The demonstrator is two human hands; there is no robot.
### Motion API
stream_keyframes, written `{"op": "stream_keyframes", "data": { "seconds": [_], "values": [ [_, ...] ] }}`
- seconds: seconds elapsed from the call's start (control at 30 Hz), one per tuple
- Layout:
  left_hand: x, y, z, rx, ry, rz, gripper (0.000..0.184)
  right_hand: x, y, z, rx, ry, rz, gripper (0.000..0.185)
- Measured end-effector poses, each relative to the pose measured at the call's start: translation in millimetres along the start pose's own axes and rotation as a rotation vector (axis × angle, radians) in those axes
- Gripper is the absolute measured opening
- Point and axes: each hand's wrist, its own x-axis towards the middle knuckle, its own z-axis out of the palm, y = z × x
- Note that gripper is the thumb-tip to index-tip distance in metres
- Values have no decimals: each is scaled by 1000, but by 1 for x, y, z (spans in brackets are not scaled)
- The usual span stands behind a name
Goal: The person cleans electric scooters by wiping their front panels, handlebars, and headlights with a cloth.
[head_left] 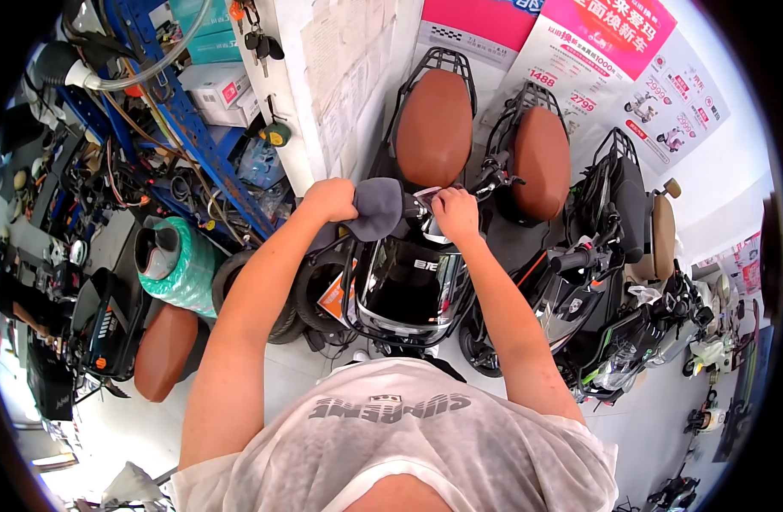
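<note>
Left hand [330, 200]: fingers closed on a dark grey soft fabric piece [378, 209], positioned at the handlebar area of a glossy black scooter [409, 290]. Right hand [455, 213]: fingers curled at the top of the scooter's front; cannot tell whether they grip anything. Beyond stand 2 brown oblong padded seats [434, 128].
</note>
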Motion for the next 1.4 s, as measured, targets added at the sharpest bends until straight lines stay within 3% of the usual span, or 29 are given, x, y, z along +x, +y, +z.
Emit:
{"op": "stream_keyframes", "data": {
  "seconds": [0.3,0.47,0.67,1.07,1.2,1.3,1.4],
  "values": [
    [-9,7,8,73,111,-33,29,0,-1,0,-18,-9,9,20],
    [-18,13,18,134,351,-3,21,-2,-2,0,-12,12,15,20],
    [-15,8,34,212,466,30,20,-3,-2,1,32,39,22,19],
    [-56,-17,11,172,407,64,38,-1,-4,-4,23,-16,58,19],
    [-53,-14,16,179,453,33,37,9,-39,-8,215,66,105,19],
    [-53,-10,16,229,440,14,40,21,-95,-20,289,107,16,34],
    [-57,-10,14,220,430,34,43,26,-118,-13,323,128,50,26]
  ]
}}
